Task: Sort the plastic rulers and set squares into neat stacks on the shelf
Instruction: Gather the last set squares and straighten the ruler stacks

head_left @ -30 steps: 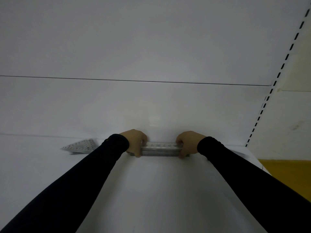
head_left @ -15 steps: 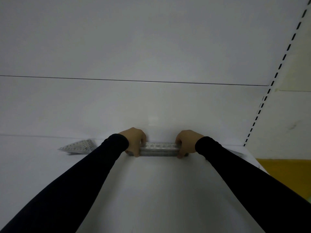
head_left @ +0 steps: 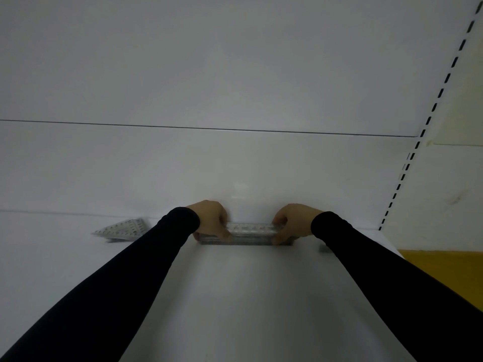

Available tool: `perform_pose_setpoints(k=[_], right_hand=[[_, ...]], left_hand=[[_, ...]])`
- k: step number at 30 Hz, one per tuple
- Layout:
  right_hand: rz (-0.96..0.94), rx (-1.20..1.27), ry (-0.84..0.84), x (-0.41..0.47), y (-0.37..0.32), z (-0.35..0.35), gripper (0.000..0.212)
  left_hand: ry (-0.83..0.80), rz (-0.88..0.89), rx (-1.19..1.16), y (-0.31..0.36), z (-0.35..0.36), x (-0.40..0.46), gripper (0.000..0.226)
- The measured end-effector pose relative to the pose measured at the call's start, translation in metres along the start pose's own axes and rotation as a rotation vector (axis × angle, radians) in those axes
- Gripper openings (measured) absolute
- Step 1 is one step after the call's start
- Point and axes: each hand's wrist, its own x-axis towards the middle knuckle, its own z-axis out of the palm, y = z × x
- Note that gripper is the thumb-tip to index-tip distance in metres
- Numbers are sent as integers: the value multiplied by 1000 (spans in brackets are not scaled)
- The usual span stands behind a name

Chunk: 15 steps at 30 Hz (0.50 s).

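Left hand (head_left: 211, 220) & right hand (head_left: 292, 224) pinch ruler stack (head_left: 251, 232) ends btwn curled fingers, prob. squaring edges; set squares (head_left: 122, 228) left of fingers.

Two hands are at work on the white shelf (head_left: 248, 296), the left hand (head_left: 211, 220) and the right hand (head_left: 295, 223), each coming out of one of two black sleeves (head_left: 125, 278). Between them sits one stack of rulers (head_left: 251, 232); the clear strips are pressed so close together that I cannot count how many are in it. Off to the left lies one pile of set squares (head_left: 122, 228), and again the number of pieces in it is too hard to make out. One small grey bit (head_left: 324, 248) shows just beside the right sleeve. One slotted upright (head_left: 431, 113) runs up the right side.
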Motion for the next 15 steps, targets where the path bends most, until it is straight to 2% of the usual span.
perform_pose_setpoints(k=[7, 11, 15], right_hand=[[-4, -49, -9, 2, 4, 1, 62], [-27, -79, -11, -2, 5, -7, 64], [-129, -85, 120, -9, -3, -20, 59]], left_hand=[[37, -5, 18, -1, 2, -2, 54], [79, -68, -69, -9, -2, -18, 63], [293, -70, -83, -27, -14, -42, 45]])
